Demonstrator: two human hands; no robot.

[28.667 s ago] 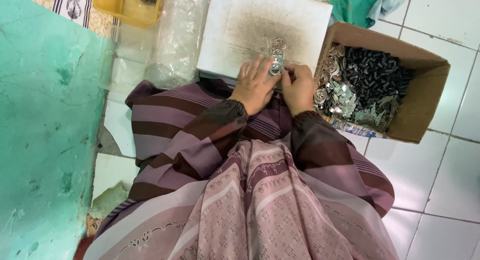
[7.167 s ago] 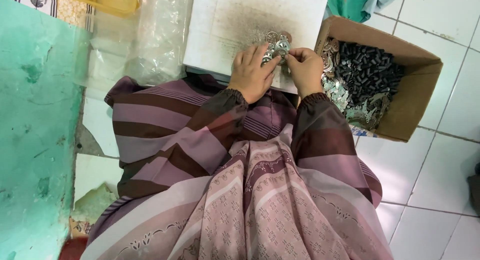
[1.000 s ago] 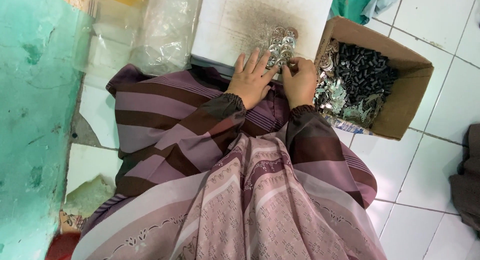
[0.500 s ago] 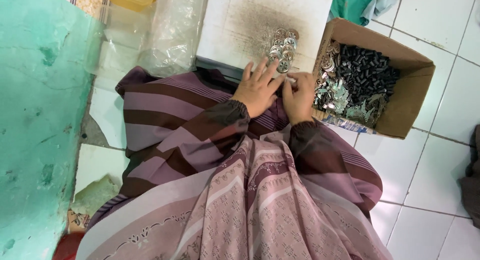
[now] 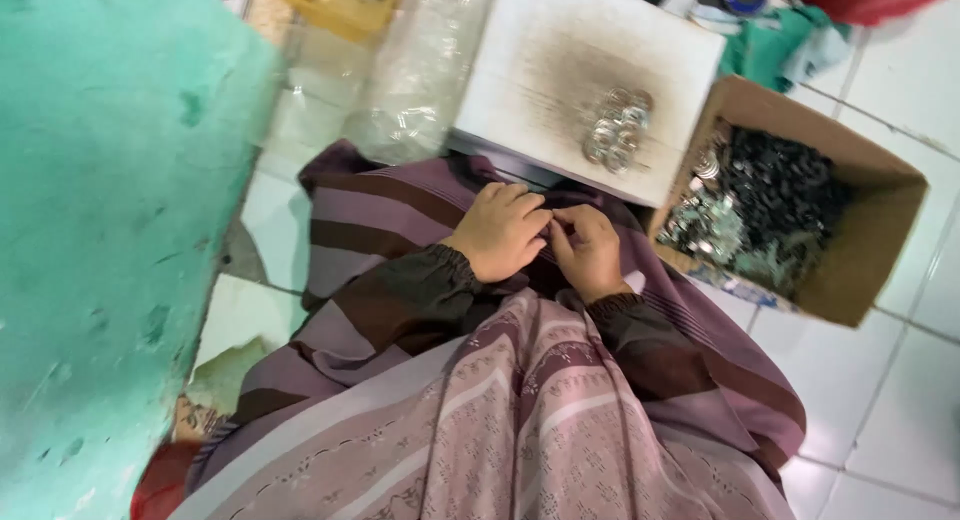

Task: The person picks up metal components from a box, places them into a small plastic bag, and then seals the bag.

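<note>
**Hands together at lap, fingertips meeting**

Left hand [image 5: 500, 230] and right hand [image 5: 590, 248] sit side by side over the striped lap [image 5: 400, 280], just below frame centre. Fingers of both curl inward and the tips meet between the hands. Looks like a pinch on something tiny, but the thing itself is too small and hidden; can't tell what's gripped, or if anything is.

Ring pile [image 5: 618, 130]: small cluster of shiny metal rings on the white block [image 5: 560, 70], at 1 o'clock from the hands, near but not touching them. The block has a dark smudged patch around the pile.

Box [image 5: 880, 250]: open cardboard, at 3 o'clock from the hands, just beside the block's right edge. Holds a mix of dark parts and shiny ones, shiny mostly on its left side.

Clear plastic bag [image 5: 420, 70] at 11 o'clock, left of the block. Green surface [image 5: 110, 230] fills the 9 o'clock side. White tile floor [image 5: 900, 410] at 4 o'clock.
</note>
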